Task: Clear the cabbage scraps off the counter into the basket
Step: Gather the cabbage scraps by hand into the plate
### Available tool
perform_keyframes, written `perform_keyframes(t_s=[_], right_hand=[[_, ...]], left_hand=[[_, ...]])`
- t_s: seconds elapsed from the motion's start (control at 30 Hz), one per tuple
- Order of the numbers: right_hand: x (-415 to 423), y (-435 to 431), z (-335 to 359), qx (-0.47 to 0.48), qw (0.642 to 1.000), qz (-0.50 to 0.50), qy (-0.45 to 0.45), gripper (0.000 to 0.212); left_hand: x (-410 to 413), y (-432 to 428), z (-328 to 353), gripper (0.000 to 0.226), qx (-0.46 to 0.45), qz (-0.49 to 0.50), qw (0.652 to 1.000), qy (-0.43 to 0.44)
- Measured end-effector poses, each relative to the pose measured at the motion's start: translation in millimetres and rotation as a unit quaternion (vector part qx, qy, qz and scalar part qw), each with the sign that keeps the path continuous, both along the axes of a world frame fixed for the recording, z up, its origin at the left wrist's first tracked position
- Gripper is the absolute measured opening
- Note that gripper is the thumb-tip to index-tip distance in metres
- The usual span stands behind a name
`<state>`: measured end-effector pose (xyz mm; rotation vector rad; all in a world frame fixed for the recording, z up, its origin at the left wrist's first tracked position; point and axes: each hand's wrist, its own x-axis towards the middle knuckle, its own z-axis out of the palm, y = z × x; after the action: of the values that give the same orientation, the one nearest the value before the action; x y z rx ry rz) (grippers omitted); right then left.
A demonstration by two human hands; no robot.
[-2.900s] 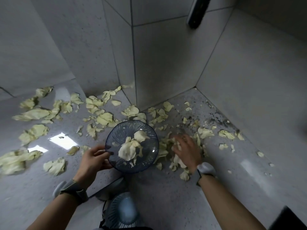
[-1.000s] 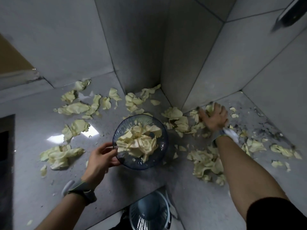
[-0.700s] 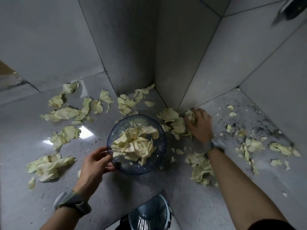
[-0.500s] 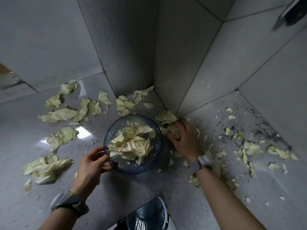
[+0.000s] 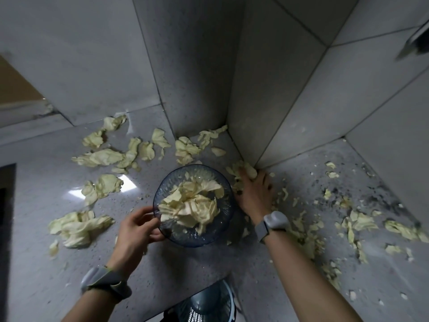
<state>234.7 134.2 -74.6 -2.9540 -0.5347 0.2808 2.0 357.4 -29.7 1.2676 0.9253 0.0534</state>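
Note:
A blue glass bowl (image 5: 226, 189) stands on the grey counter (image 5: 197, 266), heaped with pale cabbage scraps (image 5: 190, 205). My left hand (image 5: 137, 228) grips its near left rim. My right hand (image 5: 254, 196) lies palm down on the counter against the bowl's right side. Its fingers are spread over a clump of scraps (image 5: 241, 169) at the foot of the wall corner. Loose scraps lie left of the bowl (image 5: 79, 226) and to the right (image 5: 359, 223). A slotted blue-grey basket (image 5: 206, 305) shows below the counter's near edge.
Tiled walls (image 5: 290, 101) form a jutting corner just behind the bowl. More leaves lie along the back left (image 5: 99, 156). Dark grit (image 5: 383, 201) marks the counter at the right wall. A dark opening (image 5: 5, 217) sits at the left edge.
My right hand has swept left from the right of the corner to the bowl's side, dragging scraps with it. The bowl holds more cabbage than 2.9 s ago. My left hand stays on the rim.

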Motion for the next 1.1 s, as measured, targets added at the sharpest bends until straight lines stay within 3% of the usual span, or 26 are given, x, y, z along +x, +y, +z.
perform_keyframes(t_s=[0.1,0.3,0.43,0.5,0.63,0.73,0.87,1.0,1.1], right_hand=[[0.9,-0.1,6.4,0.021,0.999,0.002,0.04,0.067],[-15.8,-12.7,8.6,0.084,0.996,0.024,0.032,0.056],[-24.8,-37.7,3.7,0.19,0.98,-0.025,0.051,0.048],[-24.7,-50.5,5.8,0.299,0.945,-0.074,0.107,0.038],[-39.6,-68.0,32.1,0.513,0.815,-0.19,0.194,0.03],[-66.9,-64.1,62.3,0.582,0.775,-0.171,0.18,0.033],[-105.4,-47.8,95.1,0.563,0.813,-0.033,0.145,0.035],[-130.8,-50.5,98.4,0.35,0.933,0.073,0.027,0.051],[-137.2,-66.3,91.4,0.237,0.967,0.078,-0.05,0.062]], left_hand=[[-2.7,-3.4,1.4,0.027,-0.005,0.001,1.0,0.0],[-8.5,-12.2,5.9,0.025,-0.009,0.009,1.0,0.001],[-15.4,-20.7,9.9,0.021,-0.008,0.015,1.0,-0.01],[-19.0,-26.6,9.8,0.02,-0.008,0.023,1.0,-0.011],[-26.6,-45.0,10.3,0.019,-0.015,0.032,0.999,-0.01],[-28.1,-62.0,12.5,0.019,-0.027,0.025,0.999,-0.009],[-20.9,-84.2,17.2,0.017,-0.046,0.017,0.999,-0.012],[-17.1,-106.4,25.6,0.014,-0.046,-0.006,0.999,-0.026],[-16.7,-117.5,29.2,0.016,-0.032,-0.028,0.999,-0.035]])
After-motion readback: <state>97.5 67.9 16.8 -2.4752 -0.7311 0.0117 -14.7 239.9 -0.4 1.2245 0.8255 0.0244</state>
